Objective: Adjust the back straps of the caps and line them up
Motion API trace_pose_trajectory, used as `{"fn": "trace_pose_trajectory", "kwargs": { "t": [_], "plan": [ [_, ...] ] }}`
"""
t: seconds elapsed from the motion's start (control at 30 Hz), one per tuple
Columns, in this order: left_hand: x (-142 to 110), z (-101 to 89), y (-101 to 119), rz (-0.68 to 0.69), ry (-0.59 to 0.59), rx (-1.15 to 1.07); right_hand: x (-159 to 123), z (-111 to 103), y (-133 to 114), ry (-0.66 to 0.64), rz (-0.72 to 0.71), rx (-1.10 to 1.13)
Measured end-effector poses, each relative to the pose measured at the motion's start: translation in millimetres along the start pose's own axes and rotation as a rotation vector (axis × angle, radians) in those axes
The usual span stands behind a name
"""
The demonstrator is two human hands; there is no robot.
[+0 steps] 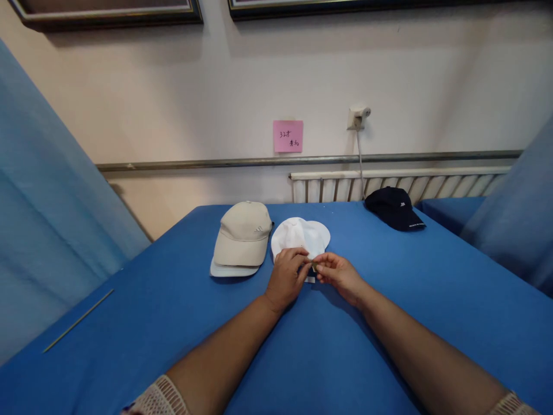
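Left hand (288, 274) and right hand (340, 274) met above the blue table (328, 351). White cap (296, 235) sat there, ahead of the left hand, ahead-left of the right; left was nearer, covering its near edge. Long axis unclear. Left fingers pinched that edge, grip partly hidden; right thumb and fingertips gripped a small brown piece (315, 266) just beside it, between both hands.

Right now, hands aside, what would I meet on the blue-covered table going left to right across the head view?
Thin stick → beige cap → white cap → dark cap.
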State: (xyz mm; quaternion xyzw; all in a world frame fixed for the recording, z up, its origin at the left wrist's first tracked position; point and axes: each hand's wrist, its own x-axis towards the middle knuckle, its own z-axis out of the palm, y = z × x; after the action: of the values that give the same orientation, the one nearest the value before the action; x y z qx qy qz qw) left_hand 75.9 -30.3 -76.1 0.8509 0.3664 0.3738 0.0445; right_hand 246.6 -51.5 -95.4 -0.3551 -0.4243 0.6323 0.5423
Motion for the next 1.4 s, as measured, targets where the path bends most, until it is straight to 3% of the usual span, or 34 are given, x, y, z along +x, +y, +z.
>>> {"fn": "trace_pose_trajectory", "kwargs": {
  "t": [0.13,0.3,0.67,0.9,1.13,1.23,1.4],
  "plan": [
    [1,-0.2,-1,-0.010,-0.011,-0.006,4,-1,8,-0.035,-0.110,-0.122],
    [0,0.2,-2,-0.006,-0.026,-0.025,6,-5,19,0.009,-0.186,-0.398],
    [0,2.1,-5,-0.010,-0.050,-0.042,3,-15,10,-0.040,-0.390,-1.002],
    [2,-7.1,-10,-0.063,0.074,-0.008,7,-22,9,0.033,-0.362,-1.100],
    [10,-44.3,-25,-0.285,0.178,-0.013,13,-30,9,0.075,-0.288,-1.065],
    [12,-57.1,-29,-0.345,0.083,-0.017,13,-30,12,0.064,-0.273,-1.021],
    [6,-53.8,-21,-0.203,-0.360,0.037,14,-31,15,0.073,-0.262,-0.977]
  ]
}}
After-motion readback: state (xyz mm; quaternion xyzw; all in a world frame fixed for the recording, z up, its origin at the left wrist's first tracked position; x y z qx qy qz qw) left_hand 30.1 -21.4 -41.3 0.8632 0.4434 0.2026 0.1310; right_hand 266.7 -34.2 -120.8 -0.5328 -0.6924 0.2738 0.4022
